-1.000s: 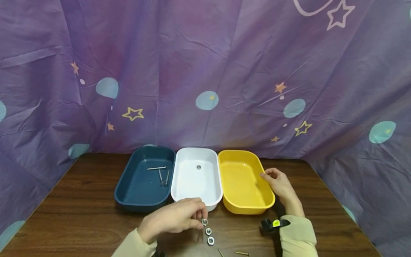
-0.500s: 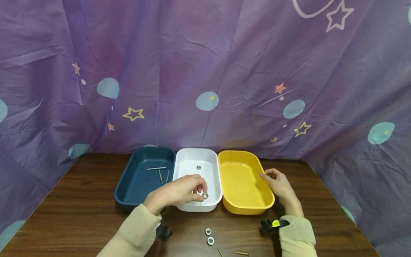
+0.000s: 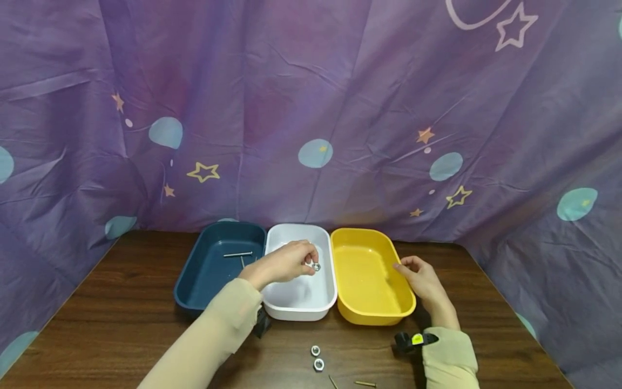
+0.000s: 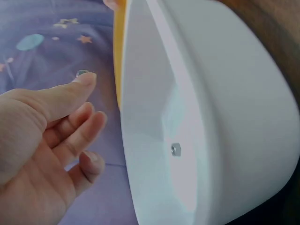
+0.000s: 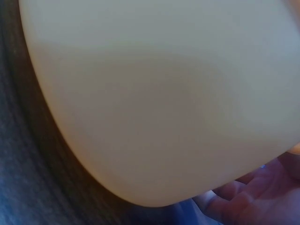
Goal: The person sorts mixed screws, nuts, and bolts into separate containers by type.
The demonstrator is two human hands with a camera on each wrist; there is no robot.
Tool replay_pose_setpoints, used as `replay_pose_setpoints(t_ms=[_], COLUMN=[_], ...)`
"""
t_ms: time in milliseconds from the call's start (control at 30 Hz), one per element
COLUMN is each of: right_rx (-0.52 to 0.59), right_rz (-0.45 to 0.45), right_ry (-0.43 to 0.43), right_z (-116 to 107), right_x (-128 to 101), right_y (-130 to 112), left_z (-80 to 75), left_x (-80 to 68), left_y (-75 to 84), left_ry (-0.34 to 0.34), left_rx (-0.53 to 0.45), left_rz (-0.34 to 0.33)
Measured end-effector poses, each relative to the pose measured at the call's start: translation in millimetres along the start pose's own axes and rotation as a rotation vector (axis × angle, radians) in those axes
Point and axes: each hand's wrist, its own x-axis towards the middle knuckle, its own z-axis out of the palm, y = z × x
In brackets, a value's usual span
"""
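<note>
Over the white tray [image 3: 301, 312], my left hand [image 3: 284, 263] pinches a silver hex nut [image 3: 316, 266] between thumb and fingertips. The left wrist view shows an edge of this nut beyond the thumb tip, with another nut [image 4: 176, 150] lying inside the tray. At the right side of the yellow tray [image 3: 362, 270], my right hand [image 3: 427, 281] holds the rim, thumb over the edge and fingers outside. In the right wrist view, the tray wall fills most of the picture and part of the hand [image 5: 258, 197] shows below it.
A dark blue tray [image 3: 206, 275] with several silver screws [image 3: 238, 254] stands left of the white one; the trays sit side by side. Nearer me on the wooden table lie two nuts [image 3: 318, 364] and two brass-coloured screws [image 3: 365, 384]. A purple curtain [image 3: 272, 135] hangs behind.
My left hand has lifted a nut from the row on the table and carried it forward over the white tray. The right hand stays at the yellow tray's rim.
</note>
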Motion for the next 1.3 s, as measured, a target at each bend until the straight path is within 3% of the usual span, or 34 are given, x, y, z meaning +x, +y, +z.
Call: replay_pose_setpoints(t_ms=[333, 533, 700, 1033, 1300], right_rx=[0.027, 0.038, 0.050, 0.053, 0.056], right_rz=[-0.002, -0.004, -0.004, 0.011, 0.020], right_ry=[0.010, 0.012, 0.009, 0.017, 0.020], right_z=[1.1, 0.8, 0.6, 2.3, 1.9], right_x=[-0.8, 0.3, -1.0, -3.7, -4.0], right_y=[-1.4, 1.3, 0.6, -2.1, -3.1], left_z=[-9.7, -14.7, -14.7, -6.6, -0.5], left_x=[30.4, 41.5, 45.7, 45.4, 51.9], left_y=[-17.5, -30.1, -39.7, -60.8, -62.3], left_ry=[-0.019, -0.036, -0.005, 0.027, 0.014], left_rx=[0.028, 0.053, 0.054, -0.016, -0.059], left_rz=[-0.122, -0.240, -0.304, -0.355, -0.372])
